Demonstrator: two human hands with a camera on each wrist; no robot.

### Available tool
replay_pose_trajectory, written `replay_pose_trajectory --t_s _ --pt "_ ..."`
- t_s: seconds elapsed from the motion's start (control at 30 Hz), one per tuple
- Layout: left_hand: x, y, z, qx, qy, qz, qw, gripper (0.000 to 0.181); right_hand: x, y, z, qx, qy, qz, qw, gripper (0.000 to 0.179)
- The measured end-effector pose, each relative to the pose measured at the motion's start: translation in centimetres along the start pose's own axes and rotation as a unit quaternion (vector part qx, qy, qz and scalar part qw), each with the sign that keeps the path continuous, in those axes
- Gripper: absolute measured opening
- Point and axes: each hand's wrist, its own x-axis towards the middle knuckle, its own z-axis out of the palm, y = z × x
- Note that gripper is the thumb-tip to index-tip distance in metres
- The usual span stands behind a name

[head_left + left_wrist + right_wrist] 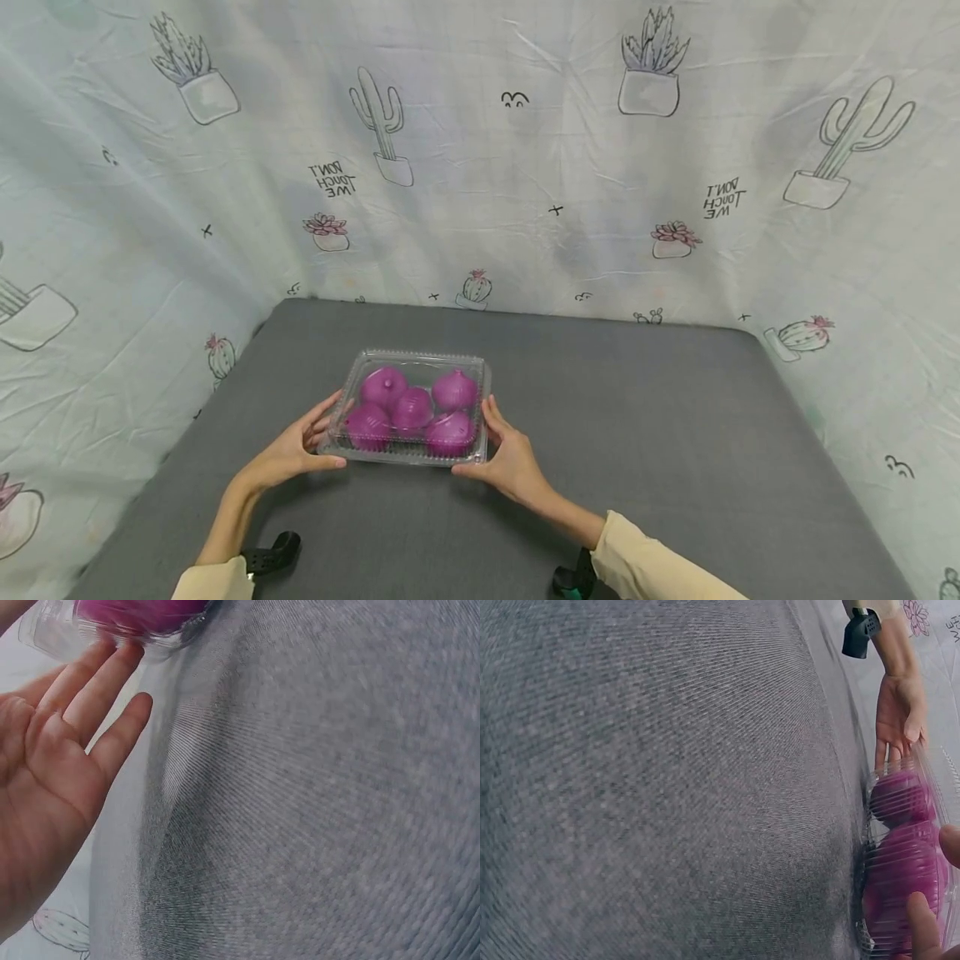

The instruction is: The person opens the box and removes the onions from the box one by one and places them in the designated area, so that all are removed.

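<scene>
A clear plastic clamshell box [408, 457] with a ridged rim is in the middle of the head view, its lid down. Several round purple onions [412, 408], some with a small nub on top, show through the lid. At the box's left end my left hand [288, 450] holds it, thumb along the front corner and fingers by the side. My right hand [513, 462] grips the opposite end, its thumb at the front right corner. In the left wrist view, fingertips [129, 652] of the left hand reach the box's underside edge, palm turned up.
A grey cloth-covered table [637, 433] spreads around the box. Behind it and along both sides hangs a pale curtain [465, 167] printed with cacti and potted plants. Black bands [273, 554] with small devices sit on both wrists, below cream sleeves.
</scene>
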Motion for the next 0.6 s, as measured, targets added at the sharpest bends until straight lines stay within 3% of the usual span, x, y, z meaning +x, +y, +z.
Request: replay_pose_trajectory --t_s 0.33,0.6 --pt "-0.21 -0.17 -0.12 -0.01 -0.025 0.036 0.999 0.093 0.09 -0.69 -0.21 0.014 -0.01 0.026 0.9995 0.102" --pt "-0.36 -0.44 -0.08 -0.031 -0.022 0.039 0.9985 0.093 0.17 -0.65 -0.29 0.002 -0.006 0.026 0.9997 0.102"
